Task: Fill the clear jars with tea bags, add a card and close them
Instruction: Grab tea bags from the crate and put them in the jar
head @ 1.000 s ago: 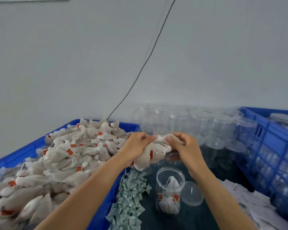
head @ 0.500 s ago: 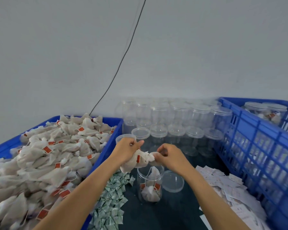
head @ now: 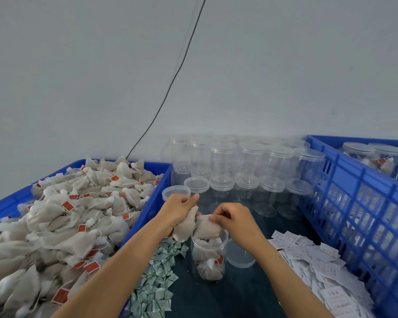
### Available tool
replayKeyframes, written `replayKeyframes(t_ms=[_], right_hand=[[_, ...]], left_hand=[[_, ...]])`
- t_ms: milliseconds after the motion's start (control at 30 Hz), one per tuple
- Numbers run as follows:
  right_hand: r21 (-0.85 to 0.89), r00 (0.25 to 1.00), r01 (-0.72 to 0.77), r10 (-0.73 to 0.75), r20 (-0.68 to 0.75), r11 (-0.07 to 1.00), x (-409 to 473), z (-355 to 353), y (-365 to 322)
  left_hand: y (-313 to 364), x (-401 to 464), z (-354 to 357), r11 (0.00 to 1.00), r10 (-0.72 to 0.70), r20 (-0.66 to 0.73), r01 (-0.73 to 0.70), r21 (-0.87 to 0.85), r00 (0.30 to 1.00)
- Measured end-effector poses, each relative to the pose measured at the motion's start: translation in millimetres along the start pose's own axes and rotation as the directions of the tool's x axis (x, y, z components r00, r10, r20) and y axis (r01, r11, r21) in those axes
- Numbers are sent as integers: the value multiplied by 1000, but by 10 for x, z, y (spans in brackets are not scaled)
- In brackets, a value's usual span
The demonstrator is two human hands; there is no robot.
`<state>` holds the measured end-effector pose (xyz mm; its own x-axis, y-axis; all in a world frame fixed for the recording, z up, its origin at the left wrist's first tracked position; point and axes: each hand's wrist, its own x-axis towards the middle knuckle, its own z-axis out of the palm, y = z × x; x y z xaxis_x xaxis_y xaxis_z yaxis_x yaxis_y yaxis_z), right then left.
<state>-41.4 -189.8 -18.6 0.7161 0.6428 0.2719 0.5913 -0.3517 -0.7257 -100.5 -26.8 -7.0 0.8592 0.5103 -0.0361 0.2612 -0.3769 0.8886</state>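
Note:
A clear open jar [head: 208,260] stands on the dark table in front of me, part filled with tea bags. My left hand [head: 178,208] grips a bunch of tea bags [head: 186,226] just left of the jar's mouth. My right hand [head: 236,220] pinches one tea bag [head: 207,229] and holds it at the jar's rim. The jar's clear lid [head: 240,255] lies right of the jar. White cards [head: 319,269] lie in a heap at the right.
A blue crate [head: 147,216] heaped with tea bags [head: 62,221] fills the left. Small green sachets [head: 156,278] lie beside it. Several empty lidded jars [head: 246,171] stand at the back. A blue crate [head: 354,203] at the right holds filled jars [head: 372,156].
Both hands have come down from above the jar to its mouth. The right hand now pushes a tea bag into the jar's opening, and the jar holds more bags.

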Motion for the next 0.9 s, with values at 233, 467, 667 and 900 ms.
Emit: replayKeyframes(t_ms=[233,467,667,900], right_hand=[[35,995,-30,34,-92,999,36,-59,57],[83,995,80,-75,-58,993,26,37,-153],[379,961,246,-276,27,892,-48,279,-431],[439,984,137,-73,-161,888,127,423,-587]], left_hand=[[47,-100,-312,940,-170,-46,148,-307,984],[119,-245,-433,611,-283,104,262,-747,954],[306,-299,-193,261,-351,227,328,-908,908],[167,-433,-208,58,-266,363,391,-919,893]])
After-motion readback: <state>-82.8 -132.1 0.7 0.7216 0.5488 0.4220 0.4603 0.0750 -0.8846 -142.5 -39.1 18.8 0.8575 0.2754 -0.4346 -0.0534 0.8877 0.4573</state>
